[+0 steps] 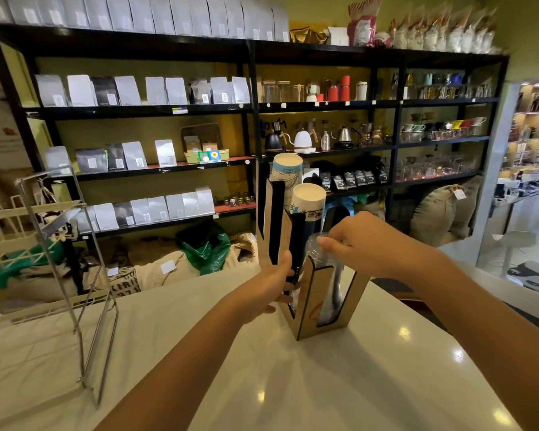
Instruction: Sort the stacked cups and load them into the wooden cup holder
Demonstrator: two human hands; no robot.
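Note:
The wooden cup holder (305,318) stands on the white counter (324,384), with three stepped slots trimmed in black. The far slot holds a stack of printed paper cups (287,171), and the middle slot holds a shorter paper stack (308,200). A stack of clear plastic cups (327,275) sits in the near slot. My right hand (355,241) pinches the top of that clear stack. My left hand (274,287) grips the holder's left side, thumb on the black edge.
A metal wire rack (75,275) stands on the counter at the left. Behind the counter run black shelves (252,107) of coffee bags, kettles and glassware. Sacks lie on the floor below. A doorway opens at the right.

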